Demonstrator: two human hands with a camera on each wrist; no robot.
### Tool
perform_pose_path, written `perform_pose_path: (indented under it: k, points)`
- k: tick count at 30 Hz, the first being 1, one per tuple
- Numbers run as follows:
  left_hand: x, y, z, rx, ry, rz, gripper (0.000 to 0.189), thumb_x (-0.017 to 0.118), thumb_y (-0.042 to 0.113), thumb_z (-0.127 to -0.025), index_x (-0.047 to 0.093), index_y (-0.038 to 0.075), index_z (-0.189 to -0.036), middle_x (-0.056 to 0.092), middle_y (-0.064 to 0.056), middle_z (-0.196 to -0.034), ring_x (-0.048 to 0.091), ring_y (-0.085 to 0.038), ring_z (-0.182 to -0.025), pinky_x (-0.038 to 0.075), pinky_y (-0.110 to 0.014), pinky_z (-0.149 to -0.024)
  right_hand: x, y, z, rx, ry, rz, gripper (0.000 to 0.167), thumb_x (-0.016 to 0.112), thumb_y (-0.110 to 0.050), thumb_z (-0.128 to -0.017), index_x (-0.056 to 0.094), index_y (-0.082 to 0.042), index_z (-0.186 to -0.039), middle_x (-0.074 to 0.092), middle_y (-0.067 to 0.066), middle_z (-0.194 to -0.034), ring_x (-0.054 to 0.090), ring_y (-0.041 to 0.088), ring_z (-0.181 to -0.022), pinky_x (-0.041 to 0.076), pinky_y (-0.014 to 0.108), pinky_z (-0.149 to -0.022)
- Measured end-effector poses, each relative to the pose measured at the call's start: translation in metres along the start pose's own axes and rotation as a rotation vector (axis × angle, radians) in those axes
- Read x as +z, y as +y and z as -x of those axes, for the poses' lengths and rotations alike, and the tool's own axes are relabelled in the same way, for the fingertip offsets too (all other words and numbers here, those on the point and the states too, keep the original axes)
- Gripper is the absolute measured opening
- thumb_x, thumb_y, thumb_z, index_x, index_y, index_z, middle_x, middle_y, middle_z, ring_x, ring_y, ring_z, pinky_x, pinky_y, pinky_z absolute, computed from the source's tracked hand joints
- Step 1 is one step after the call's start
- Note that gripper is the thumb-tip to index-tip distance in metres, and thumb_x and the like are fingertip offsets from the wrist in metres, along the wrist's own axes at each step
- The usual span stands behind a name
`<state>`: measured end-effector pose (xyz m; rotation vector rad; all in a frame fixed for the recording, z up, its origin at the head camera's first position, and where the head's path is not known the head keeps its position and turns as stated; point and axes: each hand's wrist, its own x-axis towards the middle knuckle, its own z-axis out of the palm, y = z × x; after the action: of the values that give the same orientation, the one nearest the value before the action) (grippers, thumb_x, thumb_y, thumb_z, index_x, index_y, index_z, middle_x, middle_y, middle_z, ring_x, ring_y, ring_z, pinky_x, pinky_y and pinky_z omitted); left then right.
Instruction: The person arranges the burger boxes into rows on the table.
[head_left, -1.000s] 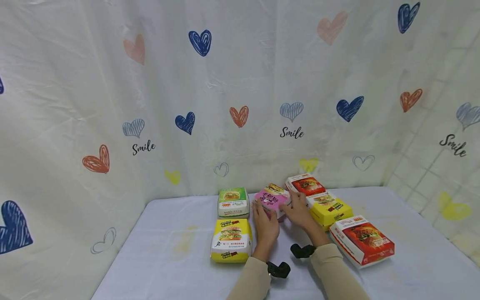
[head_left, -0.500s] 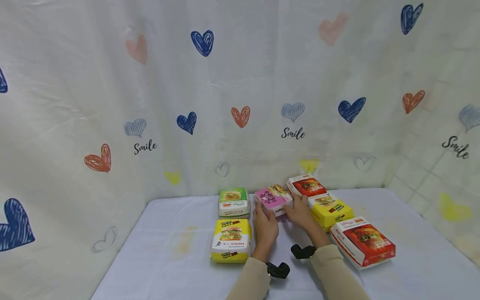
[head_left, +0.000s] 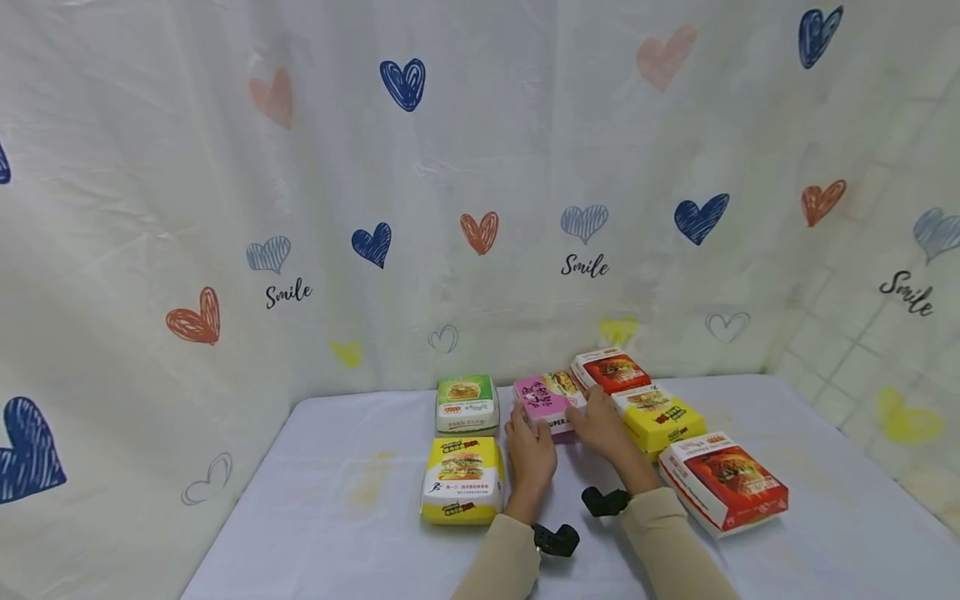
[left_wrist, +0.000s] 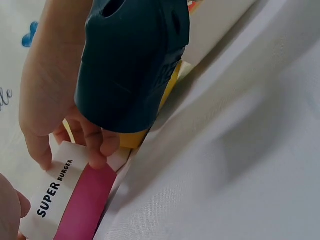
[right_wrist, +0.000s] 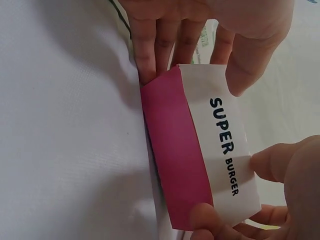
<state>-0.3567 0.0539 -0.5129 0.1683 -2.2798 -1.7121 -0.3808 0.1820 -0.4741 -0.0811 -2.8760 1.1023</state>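
A pink and white burger box [head_left: 543, 398] lies toward the back of the table, between my two hands. My left hand [head_left: 532, 458] holds its left side, the thumb at the front and the fingers along the side wall. On the other side, my right hand [head_left: 600, 423] grips the right front corner. In the right wrist view the box's pink side [right_wrist: 172, 142] and white strip lettered "SUPER BURGER" show, with the left hand [right_wrist: 215, 25] above and the right hand [right_wrist: 295, 175] at lower right. The left wrist view shows the right hand's fingertips [left_wrist: 97, 157] on the box.
Left of the hands are a green and white burger box [head_left: 467, 406] and, nearer, a yellow one [head_left: 462, 482]. A slanting row at right has a red box [head_left: 612, 370] behind, a yellow box [head_left: 660, 418] and a red box [head_left: 726, 482] in front. A heart-printed curtain [head_left: 517, 167] hangs behind.
The pink box has turned between my hands, so its lettered front now faces me more squarely. Lately it has slid slightly right, toward the red and yellow boxes. The other boxes stay put.
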Motion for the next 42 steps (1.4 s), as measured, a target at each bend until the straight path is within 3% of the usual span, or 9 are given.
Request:
perform_pose_path:
  k: [5, 9, 11, 14, 22, 29, 42]
  points:
    - [-0.0018, -0.0004, -0.0003, -0.006, 0.009, 0.034, 0.046, 0.055, 0.019, -0.105, 0.041, 0.009, -0.147, 0.051, -0.021, -0.146, 0.058, -0.032, -0.13, 0.048, -0.051, -0.109, -0.0005, -0.0021, -0.0006, -0.002, 0.006, 0.004, 0.051, 0.054, -0.031, -0.104, 0.033, 0.005, -0.133, 0.052, 0.027, -0.124, 0.055, 0.034, -0.101, 0.05, 0.041, -0.08]
    - [-0.0041, -0.0008, 0.0, -0.007, 0.015, 0.035, 0.044, 0.056, 0.019, -0.104, 0.042, 0.009, -0.145, 0.054, -0.021, -0.145, 0.06, -0.032, -0.127, 0.049, -0.052, -0.108, -0.0002, -0.0026, 0.0002, -0.023, -0.011, -0.006, 0.056, 0.051, -0.031, -0.105, 0.031, 0.007, -0.142, 0.05, 0.032, -0.136, 0.054, 0.038, -0.11, 0.052, 0.054, -0.096]
    - [-0.0049, -0.0012, -0.0003, -0.009, 0.011, 0.04, 0.045, 0.056, 0.019, -0.104, 0.041, 0.01, -0.145, 0.053, -0.021, -0.146, 0.059, -0.032, -0.128, 0.049, -0.052, -0.108, 0.0002, -0.0028, 0.0004, -0.043, -0.017, -0.001, 0.059, 0.05, -0.03, -0.106, 0.03, 0.005, -0.149, 0.046, 0.032, -0.146, 0.052, 0.04, -0.12, 0.046, 0.061, -0.107]
    - [-0.0051, -0.0014, -0.0006, -0.017, 0.003, 0.043, 0.047, 0.056, 0.022, -0.104, 0.04, 0.011, -0.147, 0.052, -0.02, -0.148, 0.058, -0.031, -0.129, 0.048, -0.053, -0.109, 0.0006, -0.0031, 0.0011, -0.076, -0.021, 0.021, 0.06, 0.048, -0.029, -0.107, 0.03, 0.001, -0.156, 0.041, 0.031, -0.154, 0.048, 0.044, -0.131, 0.037, 0.066, -0.113]
    - [-0.0025, -0.001, -0.0006, 0.007, 0.066, 0.017, 0.056, 0.061, 0.022, -0.101, 0.041, 0.011, -0.152, 0.046, -0.016, -0.142, 0.055, -0.027, -0.121, 0.049, -0.049, -0.107, 0.0013, -0.0028, 0.0026, -0.098, -0.051, -0.01, 0.056, 0.044, -0.029, -0.108, 0.032, -0.004, -0.156, 0.039, 0.027, -0.158, 0.046, 0.043, -0.132, 0.036, 0.068, -0.113]
    - [0.0018, 0.0044, 0.0055, -0.012, 0.061, -0.002, 0.065, 0.067, 0.023, -0.098, 0.038, 0.015, -0.156, 0.036, -0.016, -0.144, 0.051, -0.024, -0.115, 0.055, -0.039, -0.097, -0.0044, 0.0003, 0.0043, -0.126, -0.041, -0.006, 0.048, 0.038, -0.023, -0.11, 0.035, -0.001, -0.152, 0.041, 0.029, -0.155, 0.049, 0.043, -0.129, 0.036, 0.066, -0.114]
    - [0.0045, 0.004, 0.0062, -0.012, 0.061, 0.008, 0.08, 0.07, 0.021, -0.095, 0.024, 0.01, -0.159, 0.027, -0.02, -0.154, 0.046, -0.03, -0.132, 0.048, -0.048, -0.111, -0.004, -0.0013, 0.0056, -0.08, -0.102, -0.035, 0.062, 0.04, -0.024, -0.108, 0.018, -0.006, -0.163, 0.026, 0.025, -0.166, 0.042, 0.046, -0.141, 0.032, 0.069, -0.115]
